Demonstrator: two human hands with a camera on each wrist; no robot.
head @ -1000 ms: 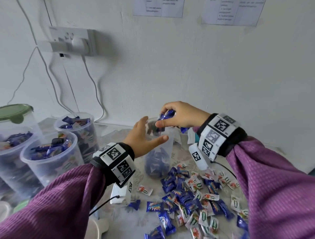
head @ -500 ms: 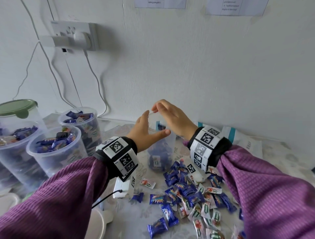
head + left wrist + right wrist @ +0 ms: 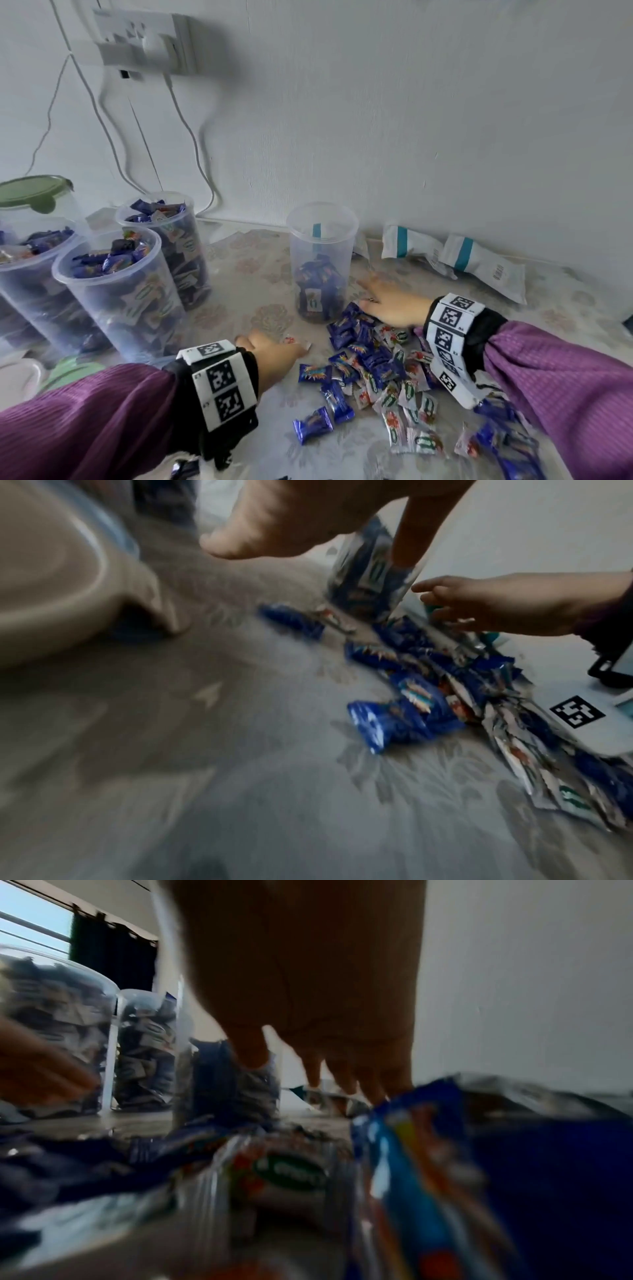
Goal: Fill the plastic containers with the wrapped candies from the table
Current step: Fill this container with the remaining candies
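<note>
Tabletop candies (image 3: 373,363); right grip (image 3: 394,305) spread flat on them.

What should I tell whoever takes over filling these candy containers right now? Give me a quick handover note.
Left hand: open, fingers reaching toward a stray white-wrapped candy, holding nothing.
Right hand: open, lying flat on the far end of the candy pile, gripping nothing.
Middle container: upright by the wall, under half full.
Done: three open containers on the left look full; a lidded one behind them holds some too.
Left: scoop the loose pile into the middle container.
</note>
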